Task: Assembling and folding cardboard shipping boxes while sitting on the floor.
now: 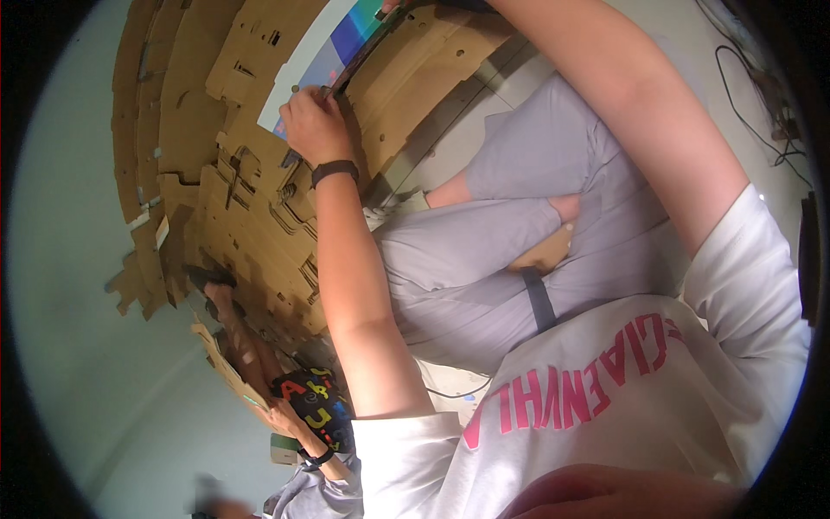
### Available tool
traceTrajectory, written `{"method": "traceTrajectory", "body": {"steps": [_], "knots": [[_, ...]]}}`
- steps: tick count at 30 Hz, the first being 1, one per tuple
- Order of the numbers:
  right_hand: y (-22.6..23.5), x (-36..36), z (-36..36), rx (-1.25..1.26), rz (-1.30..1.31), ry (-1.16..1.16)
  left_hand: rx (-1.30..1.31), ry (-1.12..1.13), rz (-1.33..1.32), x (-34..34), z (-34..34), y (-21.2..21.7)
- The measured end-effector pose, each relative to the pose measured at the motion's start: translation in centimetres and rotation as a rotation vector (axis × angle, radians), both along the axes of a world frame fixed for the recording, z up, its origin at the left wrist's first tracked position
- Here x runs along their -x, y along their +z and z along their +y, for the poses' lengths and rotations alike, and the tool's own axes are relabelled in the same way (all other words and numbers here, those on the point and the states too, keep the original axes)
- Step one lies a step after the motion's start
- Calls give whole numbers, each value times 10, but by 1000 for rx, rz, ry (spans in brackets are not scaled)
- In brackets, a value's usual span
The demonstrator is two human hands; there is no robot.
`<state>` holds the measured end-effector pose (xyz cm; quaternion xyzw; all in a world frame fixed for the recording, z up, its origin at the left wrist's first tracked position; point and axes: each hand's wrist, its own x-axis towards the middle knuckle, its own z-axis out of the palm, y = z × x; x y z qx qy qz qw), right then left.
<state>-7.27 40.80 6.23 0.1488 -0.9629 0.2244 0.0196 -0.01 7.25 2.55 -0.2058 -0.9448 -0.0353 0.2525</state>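
Observation:
My left hand [316, 128] is closed at the near edge of a printed cardboard sheet [298, 65], white with blue and teal areas. Along that edge runs a thin dark strip [359, 56], which ends at my left fingers. From the right my bare right forearm [596, 60] reaches up out of the picture. Just a bit of my right hand [392, 5] shows at the top border, by the far end of the strip; its grip is cut off. Brown cardboard [424, 73] lies beneath and beside the sheet.
Large cut cardboard pieces with slots [251, 225] are stacked to the left. Lower left, another person's hand [284, 417] holds a cardboard piece [226, 368]. My crossed legs [493, 242] are close in front. A black cable [735, 95] trails over the floor at right.

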Motion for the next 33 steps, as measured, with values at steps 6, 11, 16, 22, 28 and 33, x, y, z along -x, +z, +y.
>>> {"method": "traceTrajectory", "body": {"steps": [6, 11, 16, 22, 28, 33], "knots": [[3, 0, -1, 9, -14, -23, 6, -48, 36, -1, -3, 1], [-3, -1, -1, 48, 2, -40, -28, -114, 31, -1, -7, 3], [-13, -3, -9, 36, 95, -72, 103, -123, 83, 6, -5, 1], [-14, -2, -9, 34, 50, -39, 86, -145, 118, 7, -3, -4], [-16, -3, -8, 24, 34, -36, 129, -163, 122, 6, -3, -12], [-17, -7, -10, 49, 114, -18, 86, -214, 169, 5, -5, -19]]}}
